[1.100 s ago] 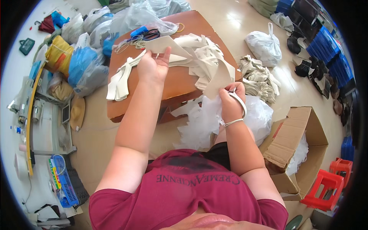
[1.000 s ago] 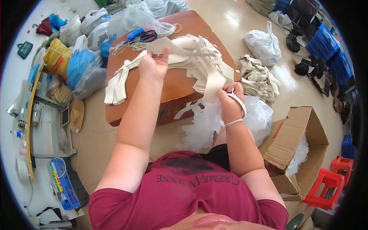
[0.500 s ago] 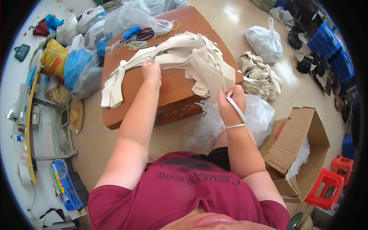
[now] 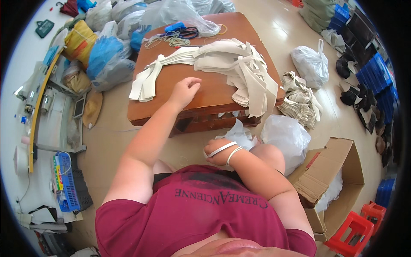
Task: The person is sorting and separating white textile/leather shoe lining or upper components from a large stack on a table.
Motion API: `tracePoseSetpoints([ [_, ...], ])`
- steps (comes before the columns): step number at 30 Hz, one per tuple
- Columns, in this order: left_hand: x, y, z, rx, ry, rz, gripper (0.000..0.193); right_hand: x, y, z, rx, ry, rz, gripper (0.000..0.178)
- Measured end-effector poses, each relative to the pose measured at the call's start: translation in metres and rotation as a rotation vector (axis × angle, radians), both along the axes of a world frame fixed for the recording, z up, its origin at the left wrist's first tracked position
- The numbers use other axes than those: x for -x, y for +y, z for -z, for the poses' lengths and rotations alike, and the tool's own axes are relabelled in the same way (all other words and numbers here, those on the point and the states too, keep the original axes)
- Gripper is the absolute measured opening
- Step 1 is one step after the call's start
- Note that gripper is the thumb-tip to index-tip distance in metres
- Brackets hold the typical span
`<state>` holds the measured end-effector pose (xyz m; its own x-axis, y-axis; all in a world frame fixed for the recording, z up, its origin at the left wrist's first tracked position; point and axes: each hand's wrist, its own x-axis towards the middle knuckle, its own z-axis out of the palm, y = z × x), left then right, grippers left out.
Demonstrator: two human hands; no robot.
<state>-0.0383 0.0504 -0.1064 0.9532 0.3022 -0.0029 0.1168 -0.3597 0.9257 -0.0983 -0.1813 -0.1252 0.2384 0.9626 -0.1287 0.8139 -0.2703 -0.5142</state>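
Cream flat strip-like pieces lie in a long curved bundle (image 4: 201, 58) across the brown table. At its left end a crosswise strip (image 4: 155, 66) gathers the pieces together. My left hand (image 4: 185, 92) hovers over the near part of the table, just below the bundle, fingers curled toward the thumb and nothing visible in them. Near my lap, my right hand (image 4: 217, 150) is closed. A narrow white band (image 4: 224, 146) runs across its back to the fingers, and another band (image 4: 233, 155) circles the wrist. The right fingertips are partly hidden.
The brown table (image 4: 201, 96) also carries cords (image 4: 177, 39) and a blue item. More cream pieces (image 4: 302, 103) lie on the floor at right, near a tied white bag (image 4: 310, 66). Clear plastic (image 4: 287, 137), an open carton (image 4: 327, 171) and red stools (image 4: 353, 233) stand nearer.
My left hand has let go of the bundle and drawn back toward me. My right hand has left the bundle's right end and come down toward my lap. The view has shifted.
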Motion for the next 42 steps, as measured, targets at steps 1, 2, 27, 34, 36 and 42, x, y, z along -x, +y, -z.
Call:
tracePoseSetpoints([
  [1,0.004,0.016,0.001,-0.009,-0.001,-0.012,0.027,0.001,0.006,0.003,0.151,0.031,-0.032,0.028],
  [2,0.007,0.036,0.003,-0.276,-0.068,-0.052,0.024,0.001,0.011,0.005,0.302,0.062,-0.06,0.027],
  [27,0.003,0.164,0.028,-0.986,-0.089,-0.588,0.036,-0.025,0.047,0.014,0.197,0.129,-0.092,0.031],
  [34,-0.003,0.167,0.009,-0.817,0.182,-0.554,0.044,-0.023,0.048,0.011,0.184,0.165,-0.092,0.032],
  [36,-0.005,0.172,-0.004,-0.732,0.235,-0.521,0.043,-0.023,0.049,0.011,0.185,0.167,-0.089,0.032],
  [42,-0.014,0.208,-0.005,-0.371,0.351,-0.478,0.042,-0.024,0.05,0.015,0.189,0.168,-0.099,0.033],
])
